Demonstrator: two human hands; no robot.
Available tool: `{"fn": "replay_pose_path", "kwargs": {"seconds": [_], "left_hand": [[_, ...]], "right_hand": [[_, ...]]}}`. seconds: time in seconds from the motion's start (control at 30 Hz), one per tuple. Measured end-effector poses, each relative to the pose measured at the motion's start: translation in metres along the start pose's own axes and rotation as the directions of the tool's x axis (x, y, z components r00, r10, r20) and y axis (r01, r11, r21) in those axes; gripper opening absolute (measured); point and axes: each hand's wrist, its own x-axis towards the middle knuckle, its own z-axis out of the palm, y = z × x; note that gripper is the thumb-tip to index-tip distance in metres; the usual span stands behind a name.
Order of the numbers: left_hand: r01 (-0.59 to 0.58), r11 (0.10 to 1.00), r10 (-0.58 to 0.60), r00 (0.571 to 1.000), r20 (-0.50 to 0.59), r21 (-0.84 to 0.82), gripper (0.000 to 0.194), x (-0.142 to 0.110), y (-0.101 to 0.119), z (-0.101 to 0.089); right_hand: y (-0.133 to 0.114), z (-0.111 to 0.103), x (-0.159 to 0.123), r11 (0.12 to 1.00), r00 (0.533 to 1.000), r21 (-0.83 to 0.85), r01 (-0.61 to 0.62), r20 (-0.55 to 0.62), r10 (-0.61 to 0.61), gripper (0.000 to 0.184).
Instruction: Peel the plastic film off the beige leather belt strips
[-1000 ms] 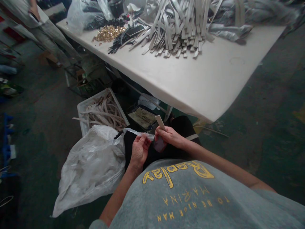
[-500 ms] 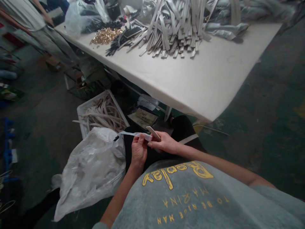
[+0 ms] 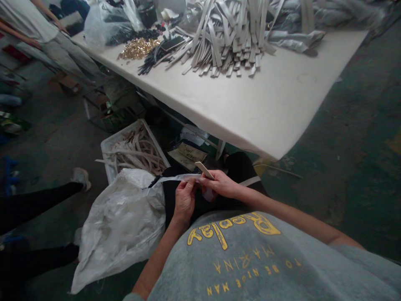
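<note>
My left hand (image 3: 184, 200) is closed, thumb and fingers pinching a thin white film strip (image 3: 175, 178) over my lap. The strip's far end reaches left to the rim of a white sack (image 3: 122, 225), where a small black piece hangs. My right hand (image 3: 221, 184) is closed on a pale flat strap (image 3: 204, 169), whose short end sticks up past the fingers. The fingertips of both hands almost meet on the film, and some of it bunches under my right hand. A pale band also lies across my right thigh; whether it belongs to the same strap I cannot tell.
Beside the sack stands a white crate (image 3: 155, 140) of tangled strips. On the white table (image 3: 263, 113) lie a heap of grey straps (image 3: 225, 46), gold metal pieces (image 3: 138, 49) and black strips (image 3: 156, 54). A person's dark-clad legs (image 3: 37, 205) are at the left; another person stands beyond the table.
My hands have shifted slightly along the film, and it now stretches flatter to the left. More loose film hangs under my right hand. A person's legs and shoe have come into view at left.
</note>
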Motion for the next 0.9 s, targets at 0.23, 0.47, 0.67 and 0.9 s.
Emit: {"fn": "replay_pose_path", "kwargs": {"seconds": [0.23, 0.47, 0.67, 0.9], "left_hand": [[0.023, 0.988, -0.037, 0.995, -0.094, -0.152, 0.037, 0.010, 0.006, -0.005], [0.017, 0.987, -0.029, 0.997, -0.074, -0.161, 0.039, 0.008, 0.006, -0.001], [0.023, 0.988, -0.034, 0.997, -0.065, -0.154, 0.040, 0.008, 0.008, -0.002], [0.083, 0.993, -0.083, 0.997, -0.002, 0.084, 0.037, -0.004, 0.000, 0.001]], "right_hand": [[0.010, -0.002, -0.015, 0.995, 0.954, -0.058, -0.081, 0.284, 0.095, 0.064], [0.013, 0.002, -0.011, 0.993, 0.947, -0.099, -0.069, 0.306, 0.096, 0.061], [0.017, 0.002, -0.005, 0.985, 0.930, -0.109, -0.133, 0.331, 0.162, 0.057], [0.019, -0.001, 0.001, 0.969, 0.861, -0.035, -0.245, 0.452, 0.234, 0.047]]}}
